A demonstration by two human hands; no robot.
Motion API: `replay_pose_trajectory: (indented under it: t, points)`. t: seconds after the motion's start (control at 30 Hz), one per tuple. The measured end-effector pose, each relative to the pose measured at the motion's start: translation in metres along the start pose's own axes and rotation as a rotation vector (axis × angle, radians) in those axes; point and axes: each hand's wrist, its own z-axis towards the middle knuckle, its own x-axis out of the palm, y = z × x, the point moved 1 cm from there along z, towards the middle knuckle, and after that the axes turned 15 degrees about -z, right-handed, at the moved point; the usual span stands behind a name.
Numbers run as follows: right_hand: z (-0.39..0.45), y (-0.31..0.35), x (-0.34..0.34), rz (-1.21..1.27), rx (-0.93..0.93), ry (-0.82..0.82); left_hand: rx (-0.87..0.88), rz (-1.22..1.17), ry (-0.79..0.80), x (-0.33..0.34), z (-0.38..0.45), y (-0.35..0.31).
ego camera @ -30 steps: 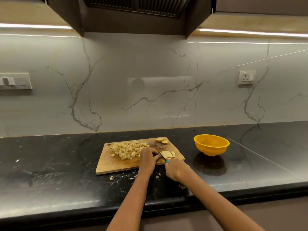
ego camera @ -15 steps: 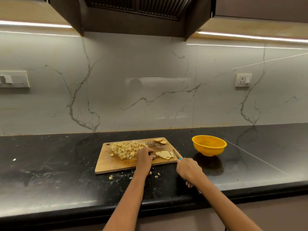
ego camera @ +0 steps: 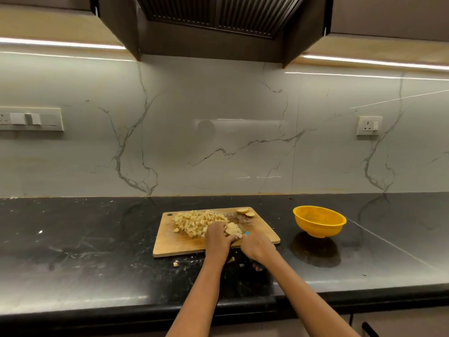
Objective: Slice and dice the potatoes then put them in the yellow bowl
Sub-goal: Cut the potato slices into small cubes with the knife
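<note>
No readable brand or writing anywhere in the kitchen scene. Standing on the black countertop [ego camera: 73,251], right of the wooden cutting board [ego camera: 179,244]: a yellow bowl [ego camera: 319,223], upright, with nothing discernible inside. Heaped on the board's far left half: diced potato [ego camera: 196,221], with two potato end pieces [ego camera: 245,212] near the far edge. Pressed against a small stack of potato slices [ego camera: 233,229] at the board's centre: the left hand [ego camera: 217,237], fingers curled round the stack's near side. Just right of it, touching the slices: the right hand [ego camera: 257,248], closed round a knife [ego camera: 246,232] with only a sliver of blue handle and blade showing. Scattered on the countertop in front of the board: a few stray potato bits [ego camera: 176,264]. Mounted on the marble backsplash: a wall socket [ego camera: 369,125] and a switch panel [ego camera: 31,119].
</note>
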Motion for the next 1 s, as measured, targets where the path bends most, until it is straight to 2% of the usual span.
replay_pose_trajectory:
  t: [0.13,0.2,0.3,0.4,0.5,0.57,0.67,0.77,0.87,0.93,1.0]
  points:
    - [-0.014,-0.013,-0.003,0.078,0.112,-0.053,0.006,-0.025,-0.031,-0.009,0.004,0.011]
    - [-0.023,-0.016,-0.004,0.026,0.137,-0.044,-0.001,-0.029,-0.055,-0.012,0.006,0.014]
    - [-0.025,-0.008,0.0,-0.064,0.135,-0.037,0.016,-0.018,-0.079,-0.019,0.005,0.014]
    - [-0.012,0.012,0.008,-0.053,0.07,0.019,0.038,-0.003,-0.072,-0.026,0.006,0.017]
    - [0.003,0.027,0.005,-0.077,-0.067,0.024,0.049,0.013,-0.041,-0.033,0.005,0.021]
    - [0.01,0.023,-0.001,-0.054,-0.122,-0.044,0.069,0.025,-0.027,-0.035,0.007,0.024]
    - [0.016,0.005,-0.013,0.063,-0.117,-0.098,0.104,0.09,0.06,-0.034,0.01,0.024]
    - [0.022,-0.009,-0.021,0.197,-0.081,-0.069,0.138,0.181,0.161,-0.025,0.015,0.021]
    - [0.035,-0.02,-0.017,0.286,-0.15,-0.058,0.152,0.309,0.199,-0.016,0.019,0.016]
    - [0.049,-0.024,-0.01,0.358,-0.212,-0.123,0.149,0.38,0.185,-0.013,0.024,0.014]
    - [0.065,-0.027,-0.006,0.417,-0.259,-0.318,0.146,0.416,0.135,-0.013,0.031,0.013]
